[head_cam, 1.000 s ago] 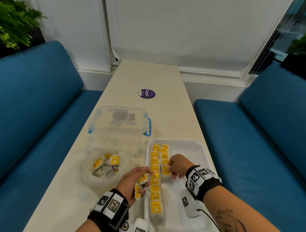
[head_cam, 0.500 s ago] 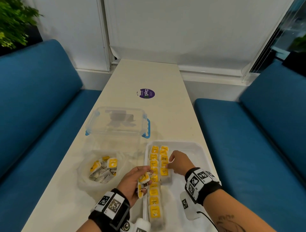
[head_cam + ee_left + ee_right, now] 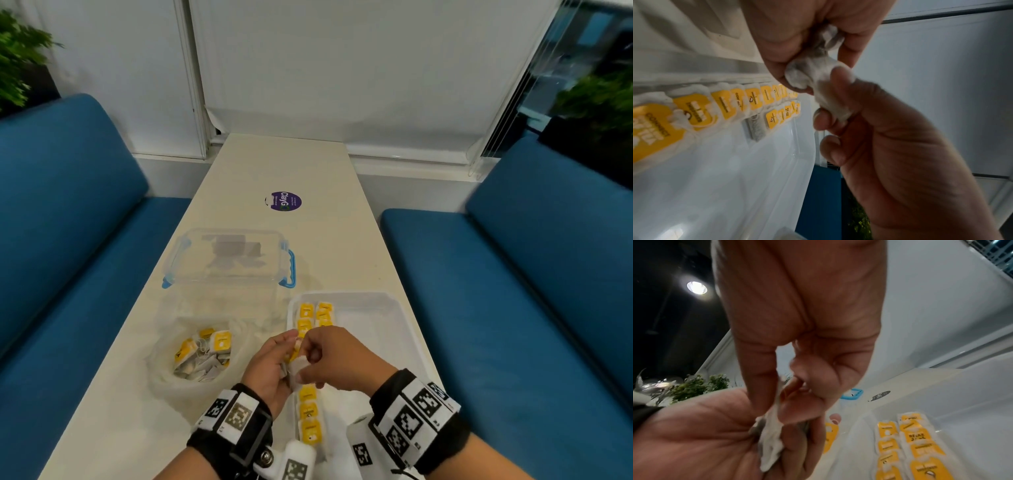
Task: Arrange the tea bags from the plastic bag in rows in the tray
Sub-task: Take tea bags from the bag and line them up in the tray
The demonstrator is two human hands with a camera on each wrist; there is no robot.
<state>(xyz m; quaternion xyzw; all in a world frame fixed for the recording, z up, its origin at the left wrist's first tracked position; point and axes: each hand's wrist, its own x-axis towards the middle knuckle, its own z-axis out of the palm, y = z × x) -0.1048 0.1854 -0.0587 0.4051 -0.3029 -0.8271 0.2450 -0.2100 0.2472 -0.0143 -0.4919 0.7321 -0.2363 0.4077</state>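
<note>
My two hands meet above the left side of the white tray point(image 3: 387, 329). The left hand point(image 3: 284, 353) grips a small bunch of tea bags. The right hand point(image 3: 308, 359) pinches one white tea bag point(image 3: 297, 369) of that bunch between thumb and forefinger. The wrist views show the same tea bag point(image 3: 818, 76) point(image 3: 770, 434) held from both sides. Two rows of yellow-tagged tea bags point(image 3: 310, 318) lie along the tray's left side, and the hands hide the rows' middle. The clear plastic bag point(image 3: 202, 356), left of the tray, holds several more tea bags point(image 3: 221, 341).
A clear lidded box with blue clips point(image 3: 233, 257) stands behind the bag and tray. A purple round sticker point(image 3: 283, 201) lies farther back on the long cream table point(image 3: 102, 428). Blue benches point(image 3: 68, 257) flank the table on both sides.
My right hand has left the second row in the tray and come back left to the left hand, where it now pinches a tea bag. The left hand has risen slightly toward it.
</note>
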